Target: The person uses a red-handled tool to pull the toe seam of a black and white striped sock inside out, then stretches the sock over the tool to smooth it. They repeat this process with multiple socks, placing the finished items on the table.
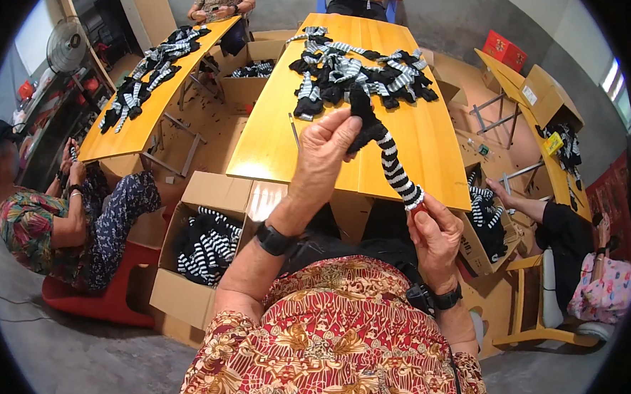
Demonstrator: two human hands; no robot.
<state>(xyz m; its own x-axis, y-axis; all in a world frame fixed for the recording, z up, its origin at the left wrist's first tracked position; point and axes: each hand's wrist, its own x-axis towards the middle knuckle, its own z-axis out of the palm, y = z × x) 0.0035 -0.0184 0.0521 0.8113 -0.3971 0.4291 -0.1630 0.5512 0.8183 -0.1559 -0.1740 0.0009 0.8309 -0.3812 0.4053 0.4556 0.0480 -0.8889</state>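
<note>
Striped sock stretched between two hands, centre of frame

The right hand (pixel 435 237) pinches the cuff of a black-and-white striped sock (pixel 392 161); the left hand (pixel 324 154) grips its black toe end higher up. Beyond, a pile of matching socks (pixel 355 73) lies on the yellow table (pixel 270 142). Pulled harder, the knit might slip from the right fingertips' small pinch.

Red-gold floral short-sleeved top, black wristband on each wrist
</note>
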